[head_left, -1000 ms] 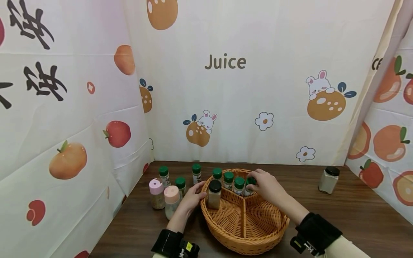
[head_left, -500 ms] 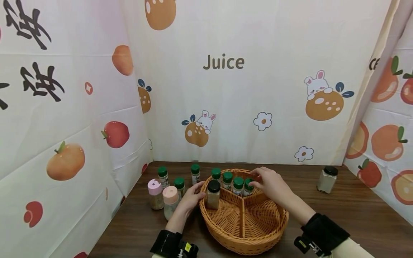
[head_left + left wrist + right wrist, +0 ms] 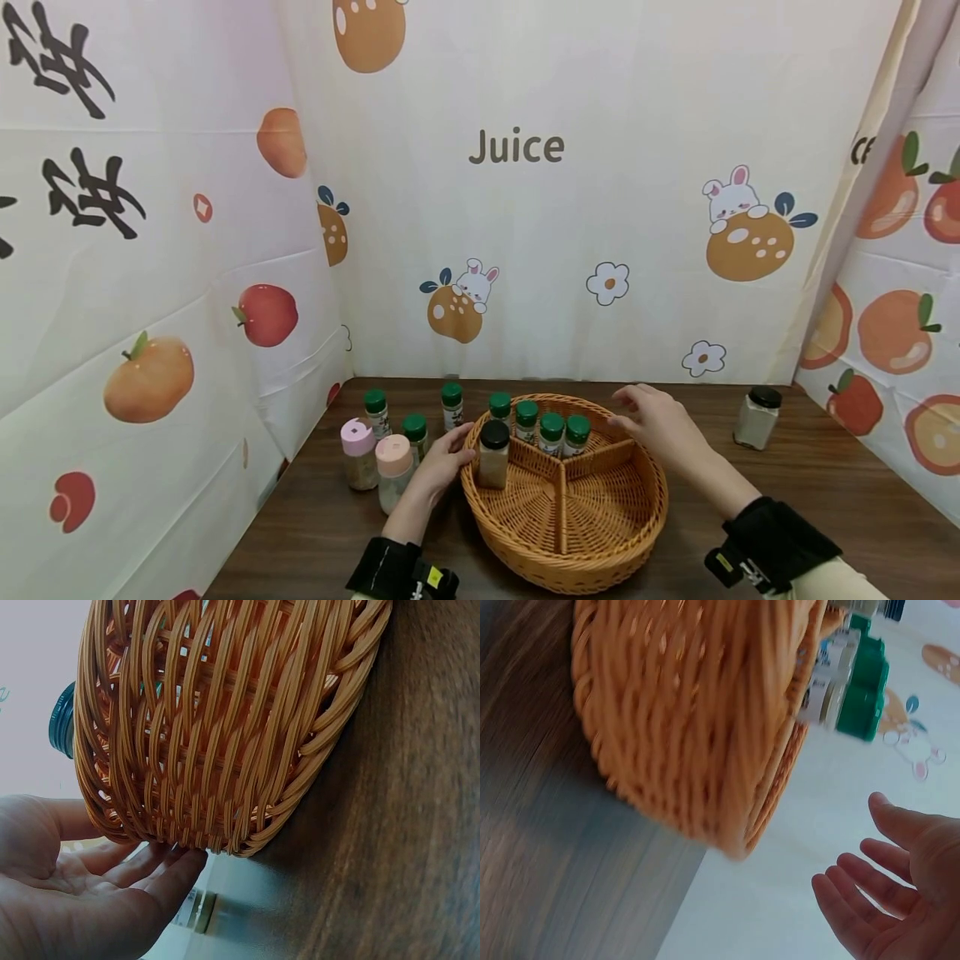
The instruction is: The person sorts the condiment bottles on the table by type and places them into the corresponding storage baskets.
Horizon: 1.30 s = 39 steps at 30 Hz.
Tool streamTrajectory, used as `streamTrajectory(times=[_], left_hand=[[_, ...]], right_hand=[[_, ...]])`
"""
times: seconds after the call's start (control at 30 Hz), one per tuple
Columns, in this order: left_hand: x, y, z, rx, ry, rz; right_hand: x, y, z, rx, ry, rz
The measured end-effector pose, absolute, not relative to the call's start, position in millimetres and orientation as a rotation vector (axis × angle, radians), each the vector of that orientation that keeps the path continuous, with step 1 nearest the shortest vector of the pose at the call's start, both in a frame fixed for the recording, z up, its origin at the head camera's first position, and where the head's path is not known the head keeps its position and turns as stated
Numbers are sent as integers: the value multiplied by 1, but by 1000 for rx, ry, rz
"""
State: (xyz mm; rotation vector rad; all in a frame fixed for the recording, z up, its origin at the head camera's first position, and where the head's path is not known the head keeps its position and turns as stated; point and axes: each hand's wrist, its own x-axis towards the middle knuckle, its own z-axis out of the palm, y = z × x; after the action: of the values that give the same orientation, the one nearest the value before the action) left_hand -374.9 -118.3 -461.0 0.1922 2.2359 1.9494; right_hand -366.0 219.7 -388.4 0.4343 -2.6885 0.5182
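Wicker basket, round, three compartments, stands on the dark wooden table near its middle. Far compartment holds four green-capped bottles in a row, upright; left compartment holds one black-capped jar, upright, against the rim. Left hand rests against the basket's outer left wall, fingers straight and relaxed, gripping nothing; the left wrist view shows the fingertips touching the weave near the base. Right hand hovers above the basket's far right rim, fingers spread and loose, holding nothing, just beside the nearest green-capped bottle but apart from it. Left of the basket, on the table: two pink-capped bottles and three further green-capped bottles. Far right: one square jar with black lid, well apart. Fruit-printed cloth backdrop behind.
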Motion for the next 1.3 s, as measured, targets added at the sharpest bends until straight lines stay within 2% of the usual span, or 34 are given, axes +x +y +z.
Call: streamTrajectory(times=[0.63, 1.3], left_hand=[[-372, -121, -458, 243, 2223, 1952], [-373, -119, -459, 246, 2233, 1948]], right_hand=[[-378, 308, -391, 232, -2654, 442], [-382, 372, -391, 76, -2578, 377]])
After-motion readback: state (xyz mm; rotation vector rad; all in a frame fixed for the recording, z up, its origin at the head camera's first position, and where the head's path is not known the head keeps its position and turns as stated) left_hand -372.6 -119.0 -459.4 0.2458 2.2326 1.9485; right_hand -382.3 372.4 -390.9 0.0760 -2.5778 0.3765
